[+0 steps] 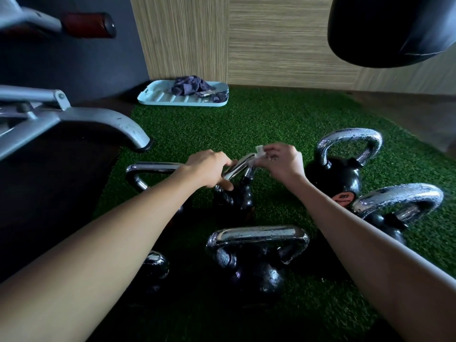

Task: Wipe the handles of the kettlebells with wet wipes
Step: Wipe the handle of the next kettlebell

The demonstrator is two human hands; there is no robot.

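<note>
Kettlebells stand scattered on a green turf mat (246,124), seen from the head camera, and the centre kettlebell (234,201) is the one being handled. Its chrome handle (238,166) is tilted. The left hand (209,169) curls round the handle's left end, with the thumb underneath. The right hand (283,161) pinches a small white wet wipe (260,150) against the handle's upper right end.

Just left of the centre kettlebell is another kettlebell's handle (153,167), its body hidden behind the left forearm. In front of the centre kettlebell, nearer the camera, stands a large kettlebell (256,262) with droplets on its handle. To the left of that one, part of a further kettlebell (155,265) shows under the left arm. To the right of the centre kettlebell stand two more, one upright kettlebell (338,176) and a nearer kettlebell (394,206), both beaded with drops. The right forearm crosses in front of the nearer one.

Beyond the centre kettlebell, by the wood-panelled wall (271,45), lies a pale blue tray (158,97) holding a crumpled dark cloth (190,85). A grey machine leg (118,122) reaches onto the mat's edge at the left. A black punching bag (394,28) hangs at the upper right.
</note>
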